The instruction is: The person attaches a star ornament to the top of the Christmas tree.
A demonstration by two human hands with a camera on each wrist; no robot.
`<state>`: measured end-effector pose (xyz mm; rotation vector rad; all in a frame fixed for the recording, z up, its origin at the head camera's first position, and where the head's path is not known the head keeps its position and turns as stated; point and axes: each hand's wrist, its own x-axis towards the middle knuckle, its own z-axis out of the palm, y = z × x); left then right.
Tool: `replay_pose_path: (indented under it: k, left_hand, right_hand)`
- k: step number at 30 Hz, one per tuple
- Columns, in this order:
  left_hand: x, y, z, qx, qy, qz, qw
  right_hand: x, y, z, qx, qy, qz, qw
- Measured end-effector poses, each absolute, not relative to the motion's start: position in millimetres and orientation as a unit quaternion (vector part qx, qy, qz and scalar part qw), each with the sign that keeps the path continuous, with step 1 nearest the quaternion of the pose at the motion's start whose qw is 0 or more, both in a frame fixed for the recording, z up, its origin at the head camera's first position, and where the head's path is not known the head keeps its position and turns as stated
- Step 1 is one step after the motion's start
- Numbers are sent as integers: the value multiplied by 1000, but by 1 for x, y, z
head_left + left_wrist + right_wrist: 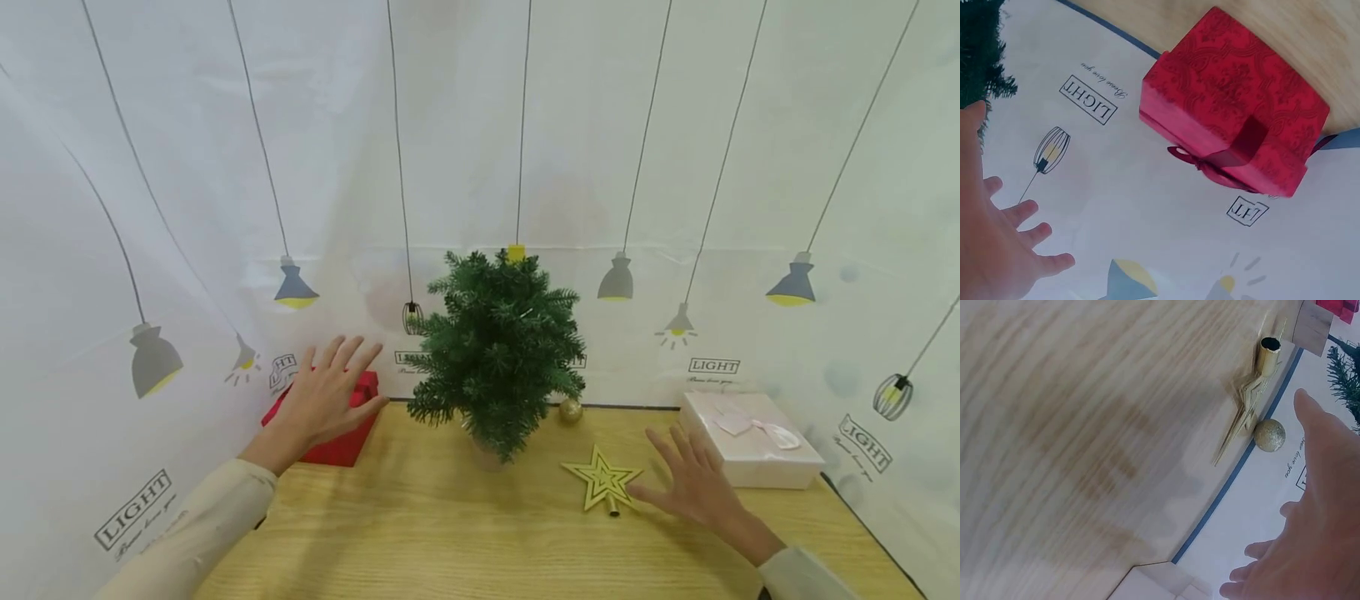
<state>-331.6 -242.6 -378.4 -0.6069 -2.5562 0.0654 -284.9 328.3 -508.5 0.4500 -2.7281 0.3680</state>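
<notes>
My left hand is spread in the air before a red patterned gift box with a dark red ribbon; it holds nothing. My right hand, fingers apart and free of any object, hovers between a gold star tree topper and a pale pink gift box with a bow. The star lies flat on the table, its hollow tube towards me in the head view. Between the hands stands a small green artificial Christmas tree, with a yellow piece at its top.
A gold glittery ball sits at the table's back edge, right of the tree. Behind the wooden table hangs a white sheet printed with lamps, which also runs along both sides.
</notes>
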Motion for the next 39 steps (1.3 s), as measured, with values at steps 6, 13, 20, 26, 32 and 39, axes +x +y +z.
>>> replay_pose_path:
  k: [6, 13, 20, 26, 32, 39]
  left_hand:
    - [-337, -238, -369, -245, -926, 17, 286]
    - [-338, -231, -346, -237, -933, 17, 270]
    - [-341, -225, -326, -242, -928, 18, 284]
    - [-342, -221, -318, -248, -927, 16, 281]
    - [-343, -216, -308, -253, -922, 4, 292]
    - [-347, -205, -294, -264, -918, -3, 296]
  right_hand:
    - [-282, 327, -513, 158, -964, 136, 164]
    - [-280, 324, -518, 166, -961, 145, 166]
    - [-278, 324, -525, 193, -949, 157, 195]
    - [-276, 320, -524, 213, -943, 162, 197]
    - [-273, 316, -521, 202, -949, 181, 164]
    - [-274, 313, -521, 190, -953, 200, 122]
